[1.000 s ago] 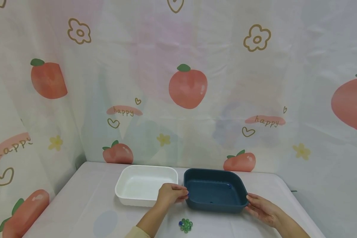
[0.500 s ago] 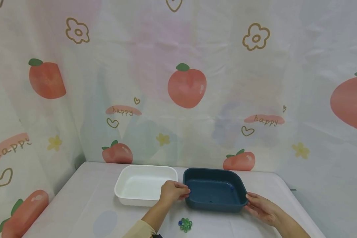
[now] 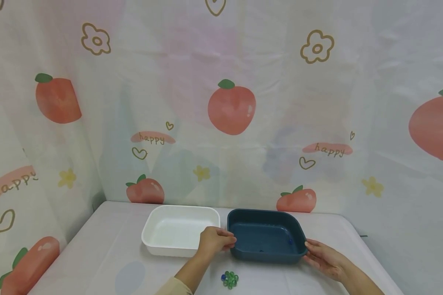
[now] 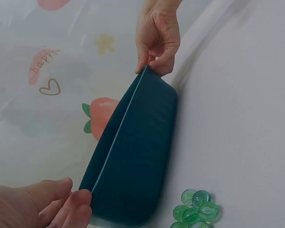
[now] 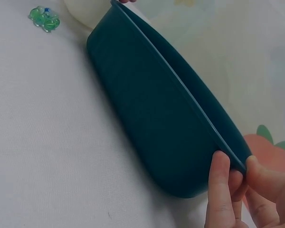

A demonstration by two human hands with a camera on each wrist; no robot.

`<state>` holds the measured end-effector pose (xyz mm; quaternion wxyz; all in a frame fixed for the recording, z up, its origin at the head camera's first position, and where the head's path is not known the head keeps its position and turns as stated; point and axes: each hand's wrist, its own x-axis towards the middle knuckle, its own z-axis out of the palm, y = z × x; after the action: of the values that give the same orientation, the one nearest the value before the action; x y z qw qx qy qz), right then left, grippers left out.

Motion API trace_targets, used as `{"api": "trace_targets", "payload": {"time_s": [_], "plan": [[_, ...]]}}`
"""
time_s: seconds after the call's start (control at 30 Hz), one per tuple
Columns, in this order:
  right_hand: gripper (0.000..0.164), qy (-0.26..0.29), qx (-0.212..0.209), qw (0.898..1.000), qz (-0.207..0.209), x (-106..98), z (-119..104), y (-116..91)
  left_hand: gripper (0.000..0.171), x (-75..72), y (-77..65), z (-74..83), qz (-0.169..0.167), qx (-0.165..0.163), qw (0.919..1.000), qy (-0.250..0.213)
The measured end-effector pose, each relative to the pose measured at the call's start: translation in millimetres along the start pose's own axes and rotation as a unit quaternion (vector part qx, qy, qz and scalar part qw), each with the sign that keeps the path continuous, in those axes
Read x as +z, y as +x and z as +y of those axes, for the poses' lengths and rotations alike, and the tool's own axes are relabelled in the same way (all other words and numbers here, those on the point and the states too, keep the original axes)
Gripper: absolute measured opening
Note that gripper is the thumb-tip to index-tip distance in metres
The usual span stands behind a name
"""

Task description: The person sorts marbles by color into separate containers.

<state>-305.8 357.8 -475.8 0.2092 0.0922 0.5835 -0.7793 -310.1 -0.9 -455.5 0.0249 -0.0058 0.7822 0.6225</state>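
Observation:
A dark blue-green basin (image 3: 267,257) stands on the table between my two hands. My left hand (image 3: 215,241) grips its left end, fingertips at the rim; in the left wrist view its thumb and fingers (image 4: 83,202) meet the near corner. At the opposite end my right hand (image 3: 326,259) pinches the rim, thumb over the edge and fingers against the outer wall, as the right wrist view shows. Inside the basin, toward the right, lies a small blue marble (image 3: 290,241). In front sits a tight cluster of green glass marbles (image 3: 230,280) with a blue marble (image 3: 223,277) at its left.
To the left of the dark basin stands a white basin (image 3: 181,250), partly behind my left hand. Both rest on a white-covered table (image 3: 96,246). A printed cloth (image 3: 232,164) with fruit and flower drawings hangs behind and at the sides.
The blue marble inside the basin has rolled right and toward me. My left hand has shifted slightly right; a blue spot at its fingertips no longer shows. My right hand keeps its place.

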Motion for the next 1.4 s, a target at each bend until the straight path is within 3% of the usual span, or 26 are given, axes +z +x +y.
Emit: {"api": "trace_targets", "payload": {"time_s": [0.37,1.13,1.4], "plan": [[0.076,0.008,0.002,1.0,0.009,1.2,0.3,-0.4,0.011,-8.0,-10.5,-6.7,-0.014,-0.013,0.9989,-0.042],[0.072,0.005,0.004,1.0,0.014,3.5,0.9,-0.7,0.013,-35.8,-40.3,-37.1,-0.039,-0.054,0.9976,-0.02],[0.067,0.02,0.004,1.0,-0.001,0.8,1.0,-1.6,0.009,-38.2,-41.1,-55.4,-0.038,-0.067,0.997,-0.004]]}}
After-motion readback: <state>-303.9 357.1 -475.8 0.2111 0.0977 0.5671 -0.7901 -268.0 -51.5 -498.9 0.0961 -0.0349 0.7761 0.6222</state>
